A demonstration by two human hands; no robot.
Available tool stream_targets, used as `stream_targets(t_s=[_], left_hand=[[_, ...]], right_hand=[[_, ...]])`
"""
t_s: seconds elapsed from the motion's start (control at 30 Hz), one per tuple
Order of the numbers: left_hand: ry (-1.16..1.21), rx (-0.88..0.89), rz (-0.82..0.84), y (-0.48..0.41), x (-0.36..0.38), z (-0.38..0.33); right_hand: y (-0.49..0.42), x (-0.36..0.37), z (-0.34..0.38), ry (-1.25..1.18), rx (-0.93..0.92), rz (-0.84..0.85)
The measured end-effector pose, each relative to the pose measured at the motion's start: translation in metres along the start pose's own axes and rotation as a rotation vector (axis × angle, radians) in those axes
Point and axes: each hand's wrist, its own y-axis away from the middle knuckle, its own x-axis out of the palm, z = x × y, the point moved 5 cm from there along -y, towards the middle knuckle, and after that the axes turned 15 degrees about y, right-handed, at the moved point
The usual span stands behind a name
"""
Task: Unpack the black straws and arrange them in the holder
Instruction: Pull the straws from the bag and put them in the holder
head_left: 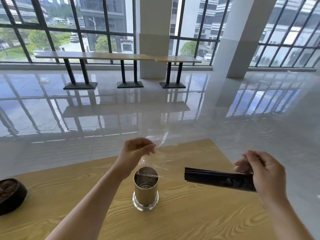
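Note:
A bundle of black straws (214, 178) lies level in the air above the wooden table (190, 215), gripped at its right end by my right hand (265, 172). My left hand (136, 151) pinches a clear plastic wrapper (156, 160), which hangs loosely down toward the holder. The metal cylindrical holder (145, 191) stands upright on the table just below my left hand. Its inside is shiny, with small holes and no straws in it. The straws' free end points left, a little to the right of the holder's rim.
A dark round bowl (10, 194) sits at the table's left edge. Beyond the table lies a glossy tiled floor, with long bench tables (119, 57) by the windows and two white pillars (154, 37).

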Motion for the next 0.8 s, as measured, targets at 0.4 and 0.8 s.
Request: stream_targets(t_s=[0.4,0.8], left_hand=[[0.182,-0.102,-0.06,-0.013,-0.014,0.016],[0.143,-0.046,-0.245,-0.017,-0.028,0.022]], right_hand=[[0.023,0.03,0.007,0.02,0.029,-0.089],[0.024,0.028,0.015,-0.007,0.021,-0.111]])
